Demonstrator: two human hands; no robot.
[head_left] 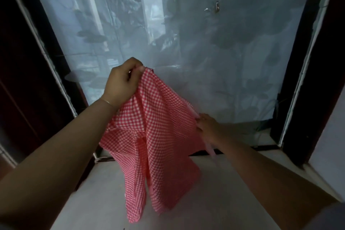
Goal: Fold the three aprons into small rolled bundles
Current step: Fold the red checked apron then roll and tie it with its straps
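Observation:
A red-and-white checked apron (155, 132) hangs in the air in front of me, crumpled and drooping toward the floor. My left hand (122, 82) pinches its top corner, raised at the centre of the view. Lower and to the right, my right hand (206, 127) grips the apron's right edge near a pale pink strap (211, 150) that dangles below it. Only this one apron is in view.
A translucent plastic sheet (205, 43) covers a doorway straight ahead, with a small hook (217, 7) on it. Dark door frames (28, 61) stand at left and right (317, 61). Pale floor (214, 201) lies below, with a threshold strip (265, 147).

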